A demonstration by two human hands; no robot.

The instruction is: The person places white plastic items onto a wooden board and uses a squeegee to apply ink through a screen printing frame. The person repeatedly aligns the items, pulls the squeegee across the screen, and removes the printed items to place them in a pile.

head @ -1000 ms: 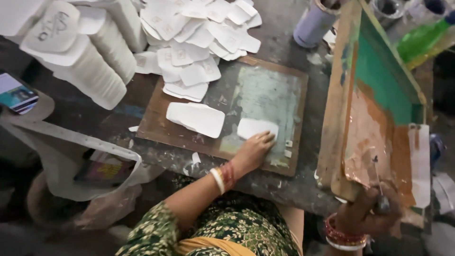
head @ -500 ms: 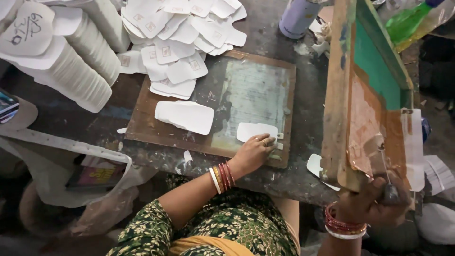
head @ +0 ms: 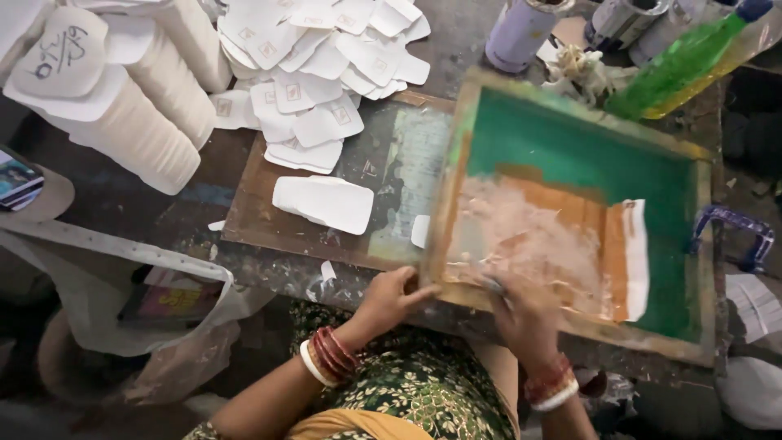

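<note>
Over the board [head: 269, 228] on the worktop [head: 122, 204], the screen frame [head: 570, 220] lies flat, covering all but an edge of a white card [head: 419, 231]. Left hand [head: 389, 300] presses the frame's near corner, steadying it. Right hand [head: 521, 314] closes its grip on a squeegee [head: 493, 285] resting on the mesh. Printed cards [head: 326, 57] lie heaped behind.

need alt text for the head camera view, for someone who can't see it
Seen from above, a person's left hand rests on the near edge of a wooden printing screen frame laid flat on a board, while the right hand grips a tool inside it. White card pieces lie piled beside it.
</note>
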